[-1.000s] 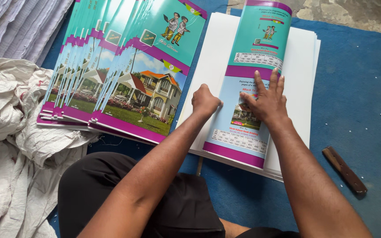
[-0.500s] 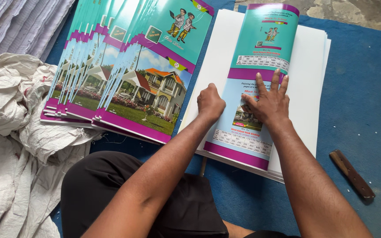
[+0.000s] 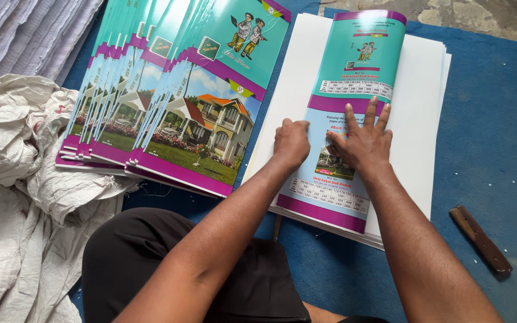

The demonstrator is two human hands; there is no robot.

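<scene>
Currently the right hand [image 3: 361, 143] lies flat, fingers spread, on the folded cover [image 3: 345, 119] atop the white stack [image 3: 417, 113]; the left hand [image 3: 291, 142], fingers curled, presses its edge. Uneven pressure could skew the crease.

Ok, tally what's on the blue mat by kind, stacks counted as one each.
Fanned stack of printed covers: 1
Stack of white sheets with a printed cover on top: 1
Brown flat tool: 1
Crumpled white sacking: 1
Total: 4
</scene>
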